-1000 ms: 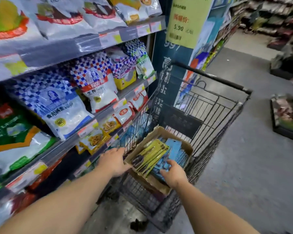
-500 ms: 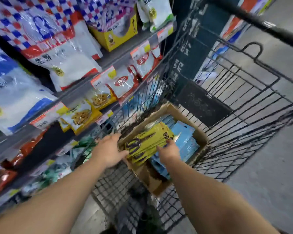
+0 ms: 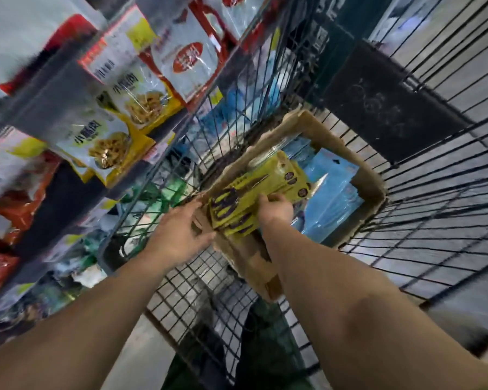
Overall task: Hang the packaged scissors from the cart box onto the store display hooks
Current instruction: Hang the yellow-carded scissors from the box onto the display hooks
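Observation:
A brown cardboard box (image 3: 369, 184) sits in the wire shopping cart (image 3: 423, 209). Inside it lies a stack of yellow-green scissors packs (image 3: 254, 190) on the left and blue packs (image 3: 333, 201) on the right. My right hand (image 3: 275, 208) grips the near edge of the yellow-green stack, fingers curled over the top. My left hand (image 3: 181, 235) rests on the box's left front rim with fingers spread, beside the stack. No display hooks are in view.
Store shelves (image 3: 48, 105) with bagged food packs (image 3: 130, 97) run along the left, close against the cart's side. A dark panel (image 3: 386, 108) hangs on the cart's far wall. Grey floor (image 3: 462, 302) lies to the right.
The view has dropped closer over the cart. My right hand has closed over the yellow-green stack. My left hand stays at the box's left rim.

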